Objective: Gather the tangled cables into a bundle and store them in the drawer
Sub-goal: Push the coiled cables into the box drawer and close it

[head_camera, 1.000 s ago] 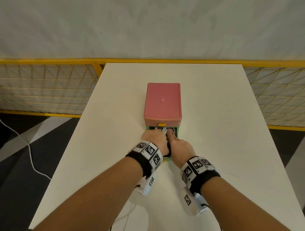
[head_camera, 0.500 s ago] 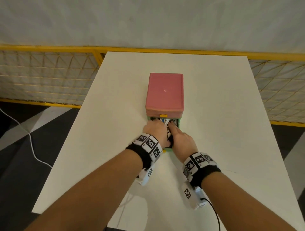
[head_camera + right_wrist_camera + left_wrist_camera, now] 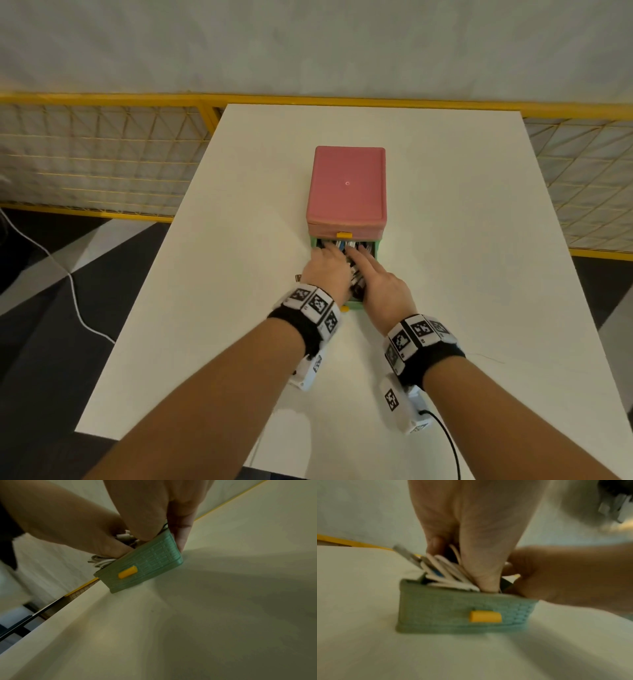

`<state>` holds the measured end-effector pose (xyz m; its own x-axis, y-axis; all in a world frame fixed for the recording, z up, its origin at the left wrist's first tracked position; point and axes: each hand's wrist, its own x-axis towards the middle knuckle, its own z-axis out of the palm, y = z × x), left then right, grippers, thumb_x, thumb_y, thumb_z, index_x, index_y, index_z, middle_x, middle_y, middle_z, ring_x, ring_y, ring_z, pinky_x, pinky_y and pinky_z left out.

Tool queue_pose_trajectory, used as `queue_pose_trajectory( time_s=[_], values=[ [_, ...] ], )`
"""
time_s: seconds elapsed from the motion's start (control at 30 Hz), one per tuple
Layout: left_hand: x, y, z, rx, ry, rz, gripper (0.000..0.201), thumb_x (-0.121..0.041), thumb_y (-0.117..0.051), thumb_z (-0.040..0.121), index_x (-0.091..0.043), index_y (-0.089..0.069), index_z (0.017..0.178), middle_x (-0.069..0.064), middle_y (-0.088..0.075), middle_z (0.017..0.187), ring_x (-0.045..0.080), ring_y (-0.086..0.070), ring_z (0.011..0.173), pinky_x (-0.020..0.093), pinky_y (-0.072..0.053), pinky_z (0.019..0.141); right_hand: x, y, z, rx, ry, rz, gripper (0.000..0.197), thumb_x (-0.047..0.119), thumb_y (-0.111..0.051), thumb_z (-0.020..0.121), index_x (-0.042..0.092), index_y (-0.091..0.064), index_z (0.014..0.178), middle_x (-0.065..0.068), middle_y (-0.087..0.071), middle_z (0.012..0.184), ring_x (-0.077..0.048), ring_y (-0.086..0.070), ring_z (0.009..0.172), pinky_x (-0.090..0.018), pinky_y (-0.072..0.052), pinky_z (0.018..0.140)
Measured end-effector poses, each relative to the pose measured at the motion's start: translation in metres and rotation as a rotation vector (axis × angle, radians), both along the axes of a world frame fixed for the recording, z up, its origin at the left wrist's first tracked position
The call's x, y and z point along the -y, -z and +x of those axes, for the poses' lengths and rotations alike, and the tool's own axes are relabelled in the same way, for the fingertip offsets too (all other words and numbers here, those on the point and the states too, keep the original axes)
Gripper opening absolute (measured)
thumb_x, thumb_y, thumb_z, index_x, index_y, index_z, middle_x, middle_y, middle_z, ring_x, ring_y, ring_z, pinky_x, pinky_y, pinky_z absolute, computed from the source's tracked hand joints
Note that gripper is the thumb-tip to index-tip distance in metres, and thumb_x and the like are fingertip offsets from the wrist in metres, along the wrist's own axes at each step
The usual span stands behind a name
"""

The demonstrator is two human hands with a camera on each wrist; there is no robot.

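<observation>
A pink drawer box (image 3: 346, 185) stands mid-table with its green drawer (image 3: 376, 247) pulled out toward me. White and dark cables (image 3: 346, 245) lie bunched inside it; some loops (image 3: 443, 573) stick up above the rim. My left hand (image 3: 327, 270) reaches into the drawer's left half, fingers (image 3: 481, 568) pointing straight down onto the cables. My right hand (image 3: 376, 284) lies over the right half, index finger stretched forward on the cables. One right finger (image 3: 181, 534) runs down the outside of the drawer's side wall. The drawer front (image 3: 145, 563) has a yellow handle (image 3: 127, 572).
The white table (image 3: 462, 240) is bare around the box. A yellow mesh fence (image 3: 102, 154) runs behind and beside the table. A white cord (image 3: 73, 298) trails on the dark floor at the left. The upper drawer's yellow handle (image 3: 344, 235) sits just above the open drawer.
Both hands have stayed in the drawer on the cables. The right index finger has stretched further forward. My head has shifted, so the box sits a little differently in view.
</observation>
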<state>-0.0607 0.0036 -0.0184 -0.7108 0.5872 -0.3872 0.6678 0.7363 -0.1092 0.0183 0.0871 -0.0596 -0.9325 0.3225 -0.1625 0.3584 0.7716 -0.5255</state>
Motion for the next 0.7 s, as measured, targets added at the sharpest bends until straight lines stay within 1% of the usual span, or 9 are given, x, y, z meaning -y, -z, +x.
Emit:
queue_pose_trajectory(
  time_s=[0.07,0.13,0.2,0.27,0.33,0.4,0.5,0.6,0.7],
  values=[
    [-0.006,0.005,0.004,-0.052,0.019,-0.029,0.067,-0.021,-0.047,0.102,0.017,-0.012,0.144,0.029,-0.031,0.149,0.038,-0.037,0.135,0.038,-0.032,0.112,0.001,-0.001,-0.001,-0.005,0.011,0.001,0.063,0.016,-0.049,0.093,0.035,-0.021,0.147,0.002,-0.017,0.159,-0.03,-0.063,0.106,-0.037,-0.049,0.088],
    [-0.009,0.001,0.006,-0.029,0.011,-0.034,0.064,-0.02,-0.045,0.102,0.017,-0.014,0.144,0.031,-0.031,0.149,0.039,-0.038,0.134,0.039,-0.031,0.113,0.002,-0.002,-0.002,0.0,0.022,0.018,0.061,0.016,-0.049,0.093,0.033,-0.023,0.146,0.002,-0.017,0.159,-0.03,-0.063,0.105,-0.037,-0.049,0.088],
    [-0.003,-0.005,0.0,0.086,-0.012,0.044,0.074,-0.028,-0.058,0.096,0.012,-0.019,0.144,0.026,-0.037,0.146,0.036,-0.04,0.132,0.037,-0.033,0.109,0.003,-0.003,-0.002,0.0,0.018,0.024,0.06,0.012,-0.048,0.092,0.032,-0.026,0.144,0.003,-0.021,0.158,-0.031,-0.062,0.106,-0.038,-0.049,0.087],
    [0.01,-0.017,-0.013,0.256,-0.035,0.154,0.081,-0.04,-0.074,0.082,0.001,-0.035,0.14,0.018,-0.052,0.134,0.033,-0.047,0.123,0.037,-0.04,0.101,0.001,-0.006,-0.001,-0.01,0.003,0.017,0.057,0.007,-0.047,0.089,0.029,-0.031,0.139,0.003,-0.028,0.154,-0.033,-0.062,0.105,-0.037,-0.048,0.082],
    [0.028,-0.027,-0.028,0.31,-0.027,0.262,0.062,-0.043,-0.076,0.078,-0.014,-0.054,0.128,0.009,-0.063,0.117,0.03,-0.048,0.114,0.04,-0.045,0.096,0.0,-0.009,0.001,-0.036,-0.02,0.021,0.048,0.005,-0.046,0.088,0.027,-0.037,0.13,0.001,-0.041,0.145,-0.033,-0.063,0.097,-0.035,-0.046,0.073],
    [0.044,-0.028,-0.036,0.279,0.005,0.382,0.038,-0.034,-0.066,0.088,-0.02,-0.063,0.124,0.007,-0.061,0.116,0.029,-0.043,0.113,0.042,-0.041,0.1,-0.002,-0.013,0.004,-0.056,-0.043,0.052,0.035,0.008,-0.046,0.089,0.022,-0.041,0.12,-0.002,-0.052,0.131,-0.034,-0.062,0.088,-0.031,-0.039,0.065],
    [0.045,-0.022,-0.026,0.319,0.009,0.545,0.033,-0.014,-0.052,0.099,-0.01,-0.062,0.129,0.014,-0.054,0.119,0.028,-0.046,0.115,0.035,-0.038,0.101,-0.005,-0.016,0.008,-0.027,-0.03,0.119,0.031,0.007,-0.048,0.087,0.017,-0.046,0.117,-0.006,-0.062,0.115,-0.035,-0.062,0.087,-0.03,-0.035,0.064],
    [0.033,-0.01,-0.014,0.384,0.052,0.516,0.027,-0.009,-0.052,0.099,-0.002,-0.068,0.119,0.015,-0.051,0.108,0.03,-0.054,0.102,0.034,-0.041,0.095,-0.009,-0.017,0.014,-0.029,-0.079,0.232,0.033,0.013,-0.05,0.087,0.015,-0.05,0.121,-0.004,-0.066,0.109,-0.03,-0.062,0.097,-0.032,-0.038,0.073],
    [0.022,-0.002,-0.01,0.374,0.082,0.441,0.025,-0.006,-0.059,0.094,-0.003,-0.07,0.117,0.014,-0.048,0.11,0.03,-0.055,0.103,0.022,-0.036,0.084,-0.017,-0.015,0.018,-0.048,-0.131,0.241,0.033,0.017,-0.055,0.087,0.017,-0.057,0.12,-0.002,-0.061,0.127,-0.025,-0.057,0.114,-0.037,-0.038,0.094]
  ],
)
